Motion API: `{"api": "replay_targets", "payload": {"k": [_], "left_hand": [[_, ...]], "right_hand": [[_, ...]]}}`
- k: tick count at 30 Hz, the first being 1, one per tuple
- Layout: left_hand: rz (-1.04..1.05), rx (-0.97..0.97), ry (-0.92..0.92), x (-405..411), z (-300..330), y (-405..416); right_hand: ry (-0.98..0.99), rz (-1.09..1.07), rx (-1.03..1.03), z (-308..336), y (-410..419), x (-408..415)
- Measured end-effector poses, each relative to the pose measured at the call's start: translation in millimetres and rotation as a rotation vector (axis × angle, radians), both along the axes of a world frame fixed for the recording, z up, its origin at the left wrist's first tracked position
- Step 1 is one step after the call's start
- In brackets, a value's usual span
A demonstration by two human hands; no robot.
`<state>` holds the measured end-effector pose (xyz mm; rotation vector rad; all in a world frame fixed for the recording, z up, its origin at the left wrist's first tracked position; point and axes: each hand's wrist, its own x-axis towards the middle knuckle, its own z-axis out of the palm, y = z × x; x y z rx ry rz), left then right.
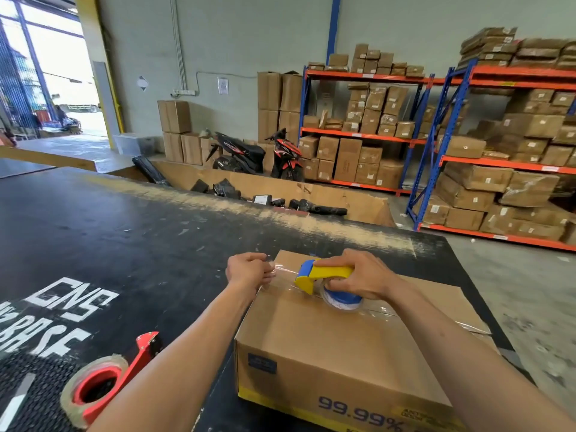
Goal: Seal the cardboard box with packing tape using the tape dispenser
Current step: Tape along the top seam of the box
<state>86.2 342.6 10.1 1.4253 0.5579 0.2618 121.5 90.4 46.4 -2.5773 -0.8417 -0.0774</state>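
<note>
Cardboard box [327,344], centre frame: our right hand [358,277] grips the tape dispenser [324,280], left hand [249,271] apparently pinches clear tape [282,271]; next, cut it.

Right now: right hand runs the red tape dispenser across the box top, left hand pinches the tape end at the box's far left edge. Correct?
Not quite. The head view shows the right hand gripping the yellow and blue tape dispenser on the cardboard box. The red tape dispenser lies unused on the black table. The left hand does pinch the tape end there.
</note>
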Motion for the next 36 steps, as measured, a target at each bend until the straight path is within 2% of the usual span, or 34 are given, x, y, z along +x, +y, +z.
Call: {"api": "replay_targets", "payload": {"k": [4,6,14,24,28,30,33,35,36], "left_hand": [[0.109,0.253,0.046,-2,-6,0],[0.130,0.308,0.078,-3,-10,3],[0.143,0.011,0.188,7,-22,12],[0.155,0.089,0.255,8,-24,5],[0.064,0.259,0.344,1,-32,4],[0.005,0.425,0.361,-2,-31,4],[-0.034,0.813,0.173,0,-22,-4],[-0.191,0.893,0.010,2,-22,-13],[-0.312,0.911,0.009,3,-24,-17]], "right_hand": [[-0.050,0.008,-0.151,6,20,4],[-0.057,0.013,-0.201,8,26,5],[-0.083,0.026,-0.265,8,28,3],[-0.117,0.030,-0.289,7,32,4],[-0.115,0.023,-0.297,6,34,8],[-0.115,0.024,-0.305,6,35,8],[-0.103,0.032,-0.306,8,35,8],[-0.098,0.035,-0.300,7,35,10],[-0.100,0.032,-0.299,6,35,11]]}}
